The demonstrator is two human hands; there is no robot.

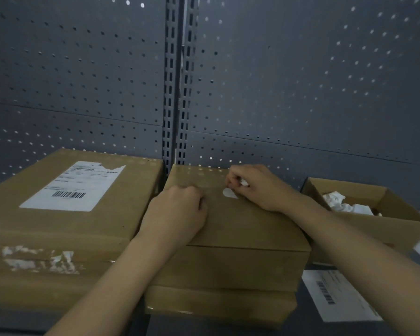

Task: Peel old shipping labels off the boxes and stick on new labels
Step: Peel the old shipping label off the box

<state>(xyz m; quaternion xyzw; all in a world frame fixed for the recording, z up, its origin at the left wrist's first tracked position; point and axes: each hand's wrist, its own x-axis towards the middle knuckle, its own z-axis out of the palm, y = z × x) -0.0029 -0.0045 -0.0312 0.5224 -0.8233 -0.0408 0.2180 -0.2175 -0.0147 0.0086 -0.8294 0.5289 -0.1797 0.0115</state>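
A grey pegboard wall backs the dark shelf. The left box carries a torn label. On the middle box, the left hand rests curled, holding nothing visible; the right hand pinches a white label scrap still stuck there. An open box of peeled scraps stands right, a loose label lying before it.

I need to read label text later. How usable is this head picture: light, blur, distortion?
Head view: dim, bluish light; wide-angle bending at the edges; print on the left box's label is smeared apart from its barcode; the loose label sheet at lower right is blurred; glare on the torn tape.
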